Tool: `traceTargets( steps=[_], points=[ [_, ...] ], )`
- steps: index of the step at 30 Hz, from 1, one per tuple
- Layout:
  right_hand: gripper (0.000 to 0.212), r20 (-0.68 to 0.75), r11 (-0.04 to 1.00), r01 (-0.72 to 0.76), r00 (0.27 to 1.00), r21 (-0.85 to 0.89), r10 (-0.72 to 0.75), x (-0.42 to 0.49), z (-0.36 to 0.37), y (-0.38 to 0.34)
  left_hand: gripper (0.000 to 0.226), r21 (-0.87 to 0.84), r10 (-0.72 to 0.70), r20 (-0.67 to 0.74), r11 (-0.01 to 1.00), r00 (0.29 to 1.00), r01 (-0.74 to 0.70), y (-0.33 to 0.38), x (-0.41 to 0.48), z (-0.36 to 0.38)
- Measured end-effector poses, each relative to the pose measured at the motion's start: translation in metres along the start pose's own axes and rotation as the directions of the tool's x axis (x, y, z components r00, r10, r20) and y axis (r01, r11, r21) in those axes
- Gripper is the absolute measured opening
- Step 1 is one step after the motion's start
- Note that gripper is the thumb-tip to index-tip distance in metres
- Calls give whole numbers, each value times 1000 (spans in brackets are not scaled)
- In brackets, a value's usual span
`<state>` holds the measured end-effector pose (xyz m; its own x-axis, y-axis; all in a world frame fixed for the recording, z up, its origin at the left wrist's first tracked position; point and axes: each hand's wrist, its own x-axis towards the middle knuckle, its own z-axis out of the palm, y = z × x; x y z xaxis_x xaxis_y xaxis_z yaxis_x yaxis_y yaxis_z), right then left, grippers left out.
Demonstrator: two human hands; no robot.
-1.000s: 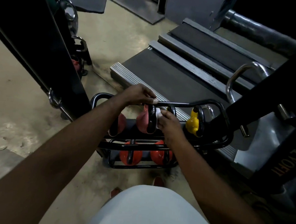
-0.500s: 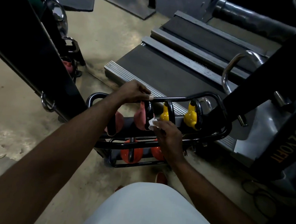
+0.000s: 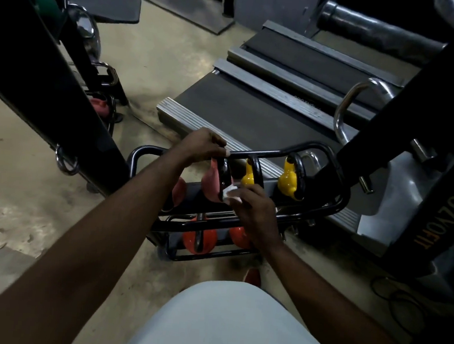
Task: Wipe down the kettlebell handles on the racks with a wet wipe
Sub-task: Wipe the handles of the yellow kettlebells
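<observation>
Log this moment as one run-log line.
step: wipe pink kettlebell handle | left hand: grips rack top bar | right hand: presses wet wipe to handle

Left hand [image 3: 203, 147] reached forward, fingers curled gripping, right hand [image 3: 255, 211] lower, pinching

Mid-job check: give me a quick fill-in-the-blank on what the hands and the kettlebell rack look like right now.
1. The right hand presses a ____ wipe against the black handle of the pink kettlebell.
2. The left hand grips the ____ rail of the rack.
3. Right of the pink kettlebell, the upper shelf holds two ____ kettlebells.

Missing words: white; top; yellow.
</observation>
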<state>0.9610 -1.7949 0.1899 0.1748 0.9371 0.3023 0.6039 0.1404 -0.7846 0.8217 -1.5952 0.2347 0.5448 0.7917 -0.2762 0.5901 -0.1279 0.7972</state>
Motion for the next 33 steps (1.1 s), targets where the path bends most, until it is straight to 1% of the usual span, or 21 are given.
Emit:
traceTargets(
  steps=[2,3,5,7,9,11,12,14,16,18,19,20,22,23,25,27,28,29,30,31,33],
  points=[
    [12,-70,981,-141,986,131,151,7,-12,7,40,53,-33,-19,998,999,34,7,0,5],
    [13,-109,970,-178,974,166,197,10,-19,13,42,107,-38,-45,993,998,42,12,0,9],
    [16,-146,961,-216,959,171,241,12,-32,27,46,264,7,-134,964,991,29,26,0,18],
    [18,-114,962,-248,959,116,261,15,-41,36,48,405,85,-190,914,978,-1,38,4,28],
    [20,-62,966,-254,964,50,257,22,-47,38,50,523,118,-153,852,981,-21,48,11,40],
    [21,-24,980,-194,981,-37,194,35,-51,38,52,621,94,-45,783,995,-46,54,22,50],
    [20,3,985,-153,988,-80,154,40,-51,39,51,641,72,16,765,997,-66,58,26,52],
    [18,75,976,-73,993,-203,90,45,-48,44,45,629,34,125,770,992,-105,65,34,51],
    [17,161,943,45,987,-331,10,36,-41,54,41,587,18,206,798,978,-138,67,39,48],
    [12,193,912,152,978,-381,-82,14,-33,65,41,561,23,237,813,971,-156,65,40,47],
    [13,204,876,195,972,-441,-114,4,-33,68,42,563,32,232,810,972,-162,65,40,48],
    [12,192,876,201,973,-440,-127,-3,-35,69,43,572,42,222,803,974,-165,64,41,49],
    [12,144,873,199,978,-446,-149,0,-41,66,43,587,45,212,793,976,-164,63,43,49],
    [12,111,888,179,983,-424,-145,4,-41,66,43,588,41,216,792,976,-164,62,44,49],
    [8,48,944,108,994,-312,-98,11,-45,64,44,590,32,225,791,974,-163,60,46,48],
    [8,89,961,110,992,-254,-90,7,-49,66,43,587,17,233,795,972,-154,60,47,48],
    [10,121,947,139,987,-289,-108,1,-49,69,43,586,14,237,796,971,-155,60,48,49],
    [10,138,946,133,986,-294,-96,-4,-51,71,42,585,9,241,796,971,-153,61,48,49],
    [9,130,952,105,989,-287,-70,-6,-53,75,41,579,3,243,802,970,-147,61,48,49],
    [13,106,962,37,994,-269,-9,-5,-55,77,40,570,-7,244,810,970,-138,61,48,48],
    [15,49,984,-61,996,-168,70,1,-56,73,40,556,-19,248,822,969,-126,61,49,48]
  ],
)
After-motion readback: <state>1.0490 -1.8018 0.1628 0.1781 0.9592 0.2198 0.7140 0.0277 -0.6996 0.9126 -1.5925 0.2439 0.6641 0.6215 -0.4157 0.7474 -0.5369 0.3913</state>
